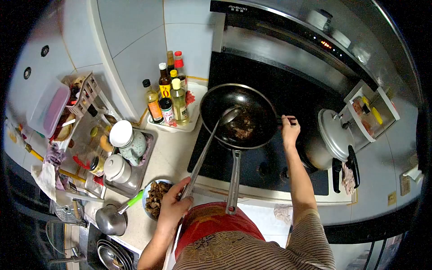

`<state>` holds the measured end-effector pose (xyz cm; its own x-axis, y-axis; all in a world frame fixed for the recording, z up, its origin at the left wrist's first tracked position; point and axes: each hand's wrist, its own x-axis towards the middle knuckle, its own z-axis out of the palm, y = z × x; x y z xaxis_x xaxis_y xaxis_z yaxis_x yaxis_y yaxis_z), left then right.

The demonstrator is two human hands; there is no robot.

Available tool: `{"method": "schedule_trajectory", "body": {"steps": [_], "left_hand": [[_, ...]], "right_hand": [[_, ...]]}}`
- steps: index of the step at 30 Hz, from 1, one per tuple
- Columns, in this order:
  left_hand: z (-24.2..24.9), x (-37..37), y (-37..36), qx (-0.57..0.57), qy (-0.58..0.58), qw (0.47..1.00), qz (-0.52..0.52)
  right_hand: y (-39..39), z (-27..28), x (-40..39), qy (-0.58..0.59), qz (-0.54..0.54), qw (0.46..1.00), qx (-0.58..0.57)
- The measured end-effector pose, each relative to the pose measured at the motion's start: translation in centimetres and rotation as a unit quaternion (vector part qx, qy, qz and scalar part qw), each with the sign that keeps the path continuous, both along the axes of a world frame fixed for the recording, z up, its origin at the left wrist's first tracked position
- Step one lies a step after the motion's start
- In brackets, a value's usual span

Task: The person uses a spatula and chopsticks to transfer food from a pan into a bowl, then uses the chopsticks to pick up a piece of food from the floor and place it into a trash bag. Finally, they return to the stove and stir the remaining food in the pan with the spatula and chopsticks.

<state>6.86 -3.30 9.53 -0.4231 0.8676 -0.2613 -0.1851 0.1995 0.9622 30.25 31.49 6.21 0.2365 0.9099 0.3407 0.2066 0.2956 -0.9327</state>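
Observation:
My left hand [174, 203] is closed around the lower handle of a long metal ladle [203, 157], whose head rests inside a black wok [220, 130]. Some brownish residue [243, 128] lies in the wok's bottom. At the wok's right side, my right hand [290, 129] is closed on a small dark side handle [292, 120]. The wok's long metal handle [234, 180] points toward my body, with neither hand on it. Beside my left hand is a bowl of browned food pieces [155, 196], partly covered by that hand.
Sauce bottles [179, 102] stand on a white tray [191, 120] behind left. A pressure cooker [330, 139] sits at the right of the black stove [265, 168]. Lidded jars [118, 168] on a metal tray and a small saucepan [110, 220] are at the left.

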Motion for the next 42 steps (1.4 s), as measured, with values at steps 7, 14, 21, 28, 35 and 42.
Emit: {"method": "schedule_trajectory", "body": {"steps": [7,14,21,28,35,42], "left_hand": [[0.3,-0.6,0.2,0.011,-0.13,0.991,0.036],[0.0,-1.1,1.4,0.037,-0.237,0.969,0.06],[-0.1,-0.5,3.3,0.049,-0.222,0.973,0.048],[0.1,0.2,4.0,0.032,-0.198,0.978,0.06],[0.0,0.5,3.7,0.023,-0.167,0.984,0.048],[-1.7,-0.2,3.6,0.045,-0.184,0.981,0.033]], "right_hand": [[3.2,-3.6,0.4,-0.072,-0.06,0.995,0.021],[1.9,-1.4,0.1,-0.059,-0.028,0.998,-0.014],[1.0,-2.2,0.3,-0.108,0.044,0.993,0.021],[0.7,-1.3,2.9,-0.084,0.059,0.995,0.015],[-0.4,0.7,3.2,-0.039,0.056,0.998,0.006],[-1.0,-0.8,0.7,-0.041,0.097,0.994,0.015]]}}
